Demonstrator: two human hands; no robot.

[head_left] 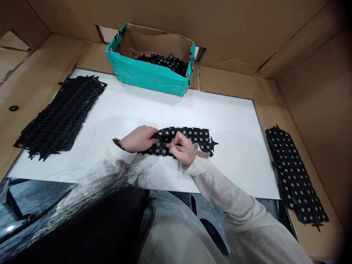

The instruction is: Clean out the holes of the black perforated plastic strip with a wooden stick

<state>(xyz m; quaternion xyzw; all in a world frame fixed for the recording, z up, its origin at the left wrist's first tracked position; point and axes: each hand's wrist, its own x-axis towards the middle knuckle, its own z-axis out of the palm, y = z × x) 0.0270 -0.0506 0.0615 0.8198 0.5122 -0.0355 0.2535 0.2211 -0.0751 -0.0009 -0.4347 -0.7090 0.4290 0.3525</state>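
Note:
In front of me on the white board lies a black studded sheet [202,136] with rows of light-centred round pieces set in it. My left hand [140,138] grips the sheet's left end, thumb and fingers closed on it. In my right hand [182,148] is a flat, light-brown stick [202,152], held like a pen. Its tip points left onto the middle of the sheet, close to my left thumb. Whether the tip touches a round piece cannot be made out. My right fingers cover part of the sheet.
A turquoise-edged cardboard box [148,75] holding many black round pieces [167,63] stands at the back. To the left lies a stack of black sheets [64,113]; dotted black sheets [294,172] lie on the right. One black ring [13,108] sits far left. Cardboard walls [233,36] enclose the back and sides.

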